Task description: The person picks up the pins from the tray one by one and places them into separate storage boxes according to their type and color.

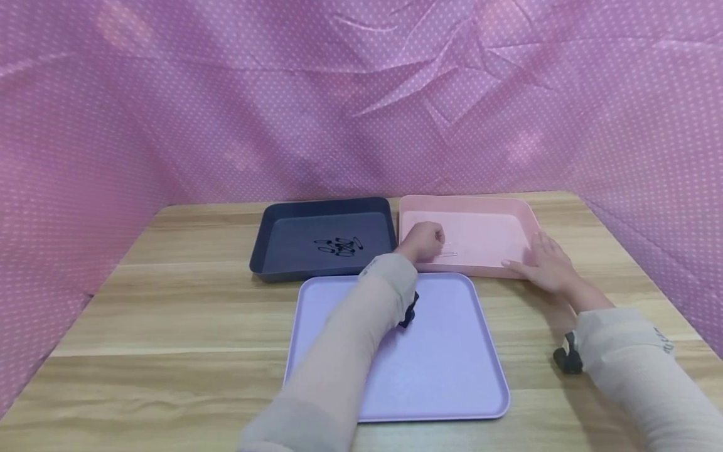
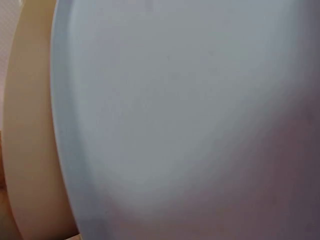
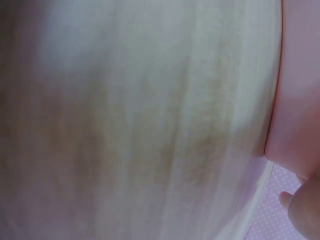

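Note:
My left hand [image 1: 425, 241] reaches into the left front part of the pink tray [image 1: 531, 223], its fingers bent downward. Several thin, pale metal pins [image 1: 449, 254] lie on the tray floor right by those fingers; the fingertips are hidden, so whether they pinch one cannot be told. At the tray's right front corner rests my right hand [image 1: 546, 263], fingers fairly straight along the side and thumb spread over the front rim. The right wrist view catches a bit of this hand [image 3: 305, 207] beside the pink tray wall [image 3: 300, 100].
A dark tray [image 1: 294, 232] stands left of the pink one, with several black safety pins [image 1: 343, 246] in a loose pile. Nearer lies a flat lilac tray [image 1: 435, 364], partly under my left forearm. All sit on a wooden table [image 1: 186, 326] with pink dotted cloth [image 1: 282, 125] around.

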`<action>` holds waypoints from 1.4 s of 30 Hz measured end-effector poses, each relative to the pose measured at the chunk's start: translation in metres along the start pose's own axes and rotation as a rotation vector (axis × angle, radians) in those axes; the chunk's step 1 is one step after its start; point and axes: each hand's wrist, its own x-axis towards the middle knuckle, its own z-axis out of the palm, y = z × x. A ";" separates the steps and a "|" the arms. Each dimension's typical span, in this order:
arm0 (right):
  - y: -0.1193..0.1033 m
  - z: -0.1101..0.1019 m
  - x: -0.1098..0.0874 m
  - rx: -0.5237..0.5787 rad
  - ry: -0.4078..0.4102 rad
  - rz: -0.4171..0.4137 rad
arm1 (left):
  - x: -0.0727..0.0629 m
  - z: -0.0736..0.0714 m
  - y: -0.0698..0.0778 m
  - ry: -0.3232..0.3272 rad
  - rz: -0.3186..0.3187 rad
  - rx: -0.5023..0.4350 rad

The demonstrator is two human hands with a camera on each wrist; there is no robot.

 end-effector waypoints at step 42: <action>0.014 -0.009 0.015 0.003 -0.031 -0.020 | -0.014 -0.027 0.022 0.008 -0.052 0.065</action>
